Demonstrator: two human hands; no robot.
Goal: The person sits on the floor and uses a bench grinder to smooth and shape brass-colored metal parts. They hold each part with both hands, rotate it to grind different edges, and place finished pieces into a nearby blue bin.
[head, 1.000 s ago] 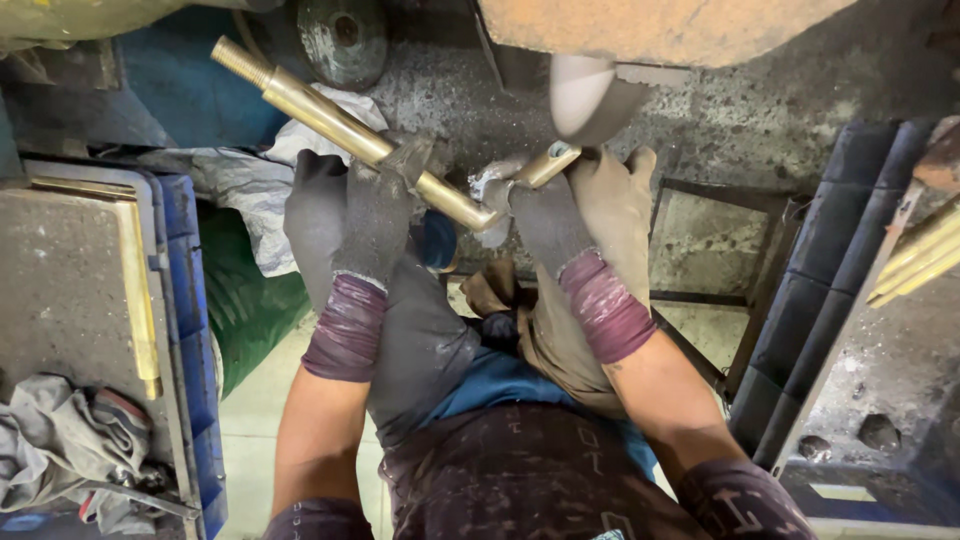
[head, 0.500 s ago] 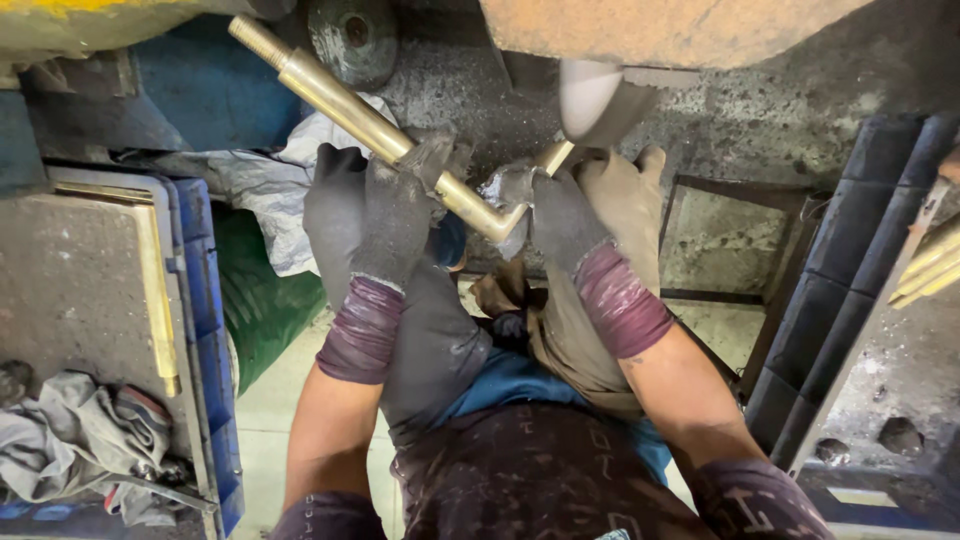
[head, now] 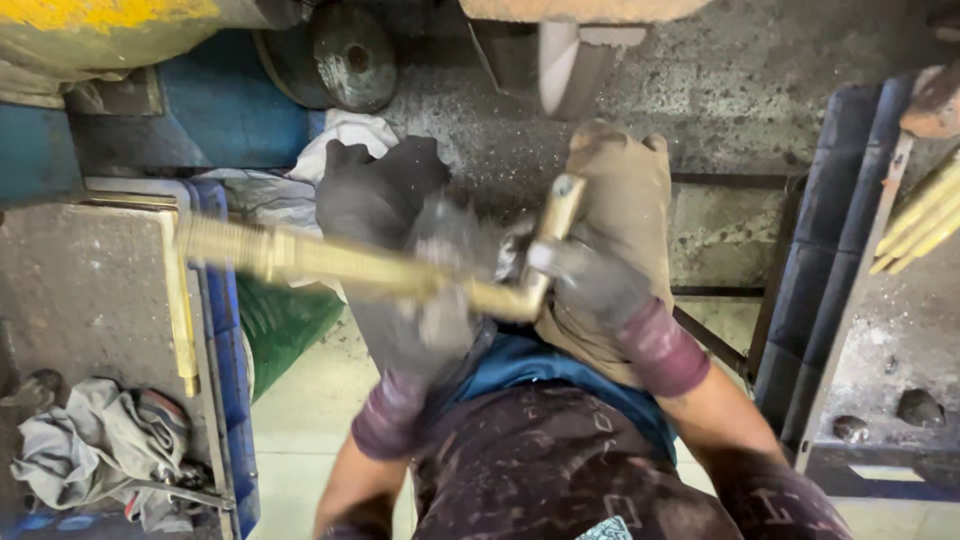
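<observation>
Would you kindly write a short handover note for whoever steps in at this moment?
Left hand: gloved, gripping the long leg of the L-shaped brass pipe, which is blurred.
Right hand: gloved, holding the pipe at its bend, short leg pointing up.
The pipe sits over the lap, below the grinding wheel and apart from it.
More brass pieces lie on the tray to the left.
Progress cannot be judged from this view.
</observation>
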